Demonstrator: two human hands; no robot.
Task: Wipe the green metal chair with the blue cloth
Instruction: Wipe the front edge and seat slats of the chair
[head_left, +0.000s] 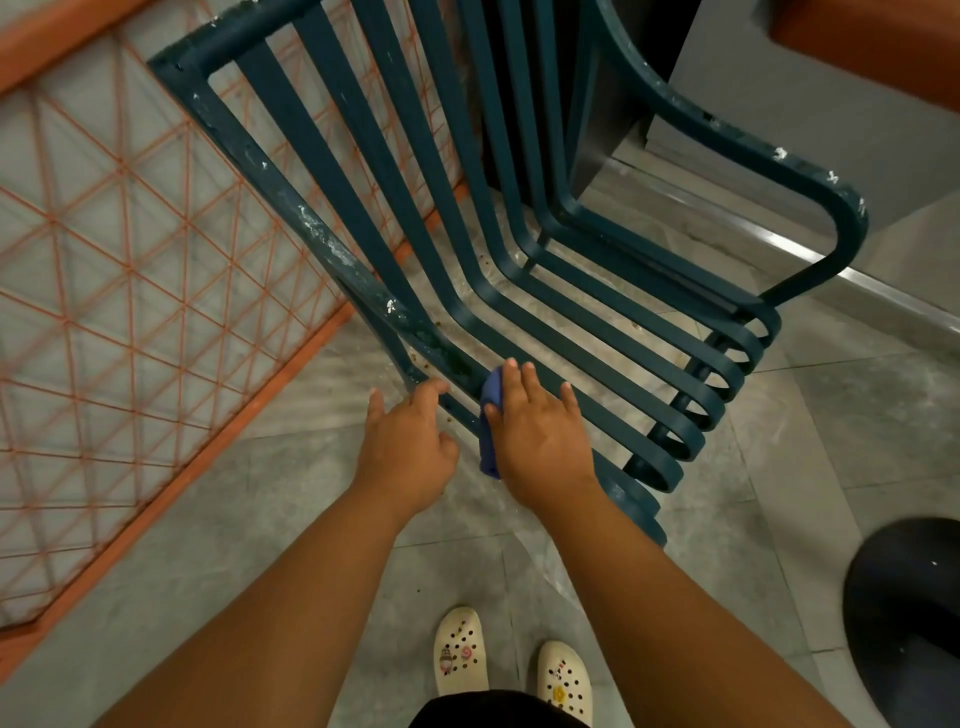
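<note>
Head view: we look down on the green metal chair standing on the grey tiled floor. Our right hand presses the blue cloth flat against the seat's nearest slat, fingers straight, the cloth bunched under the palm. Our left hand touches the frame just beside it, fingers relaxed.

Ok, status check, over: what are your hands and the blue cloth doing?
Right hand flat, pressing blue cloth on green chair seat edge. Left hand open, fingers touching frame. Nothing in the way.
</note>
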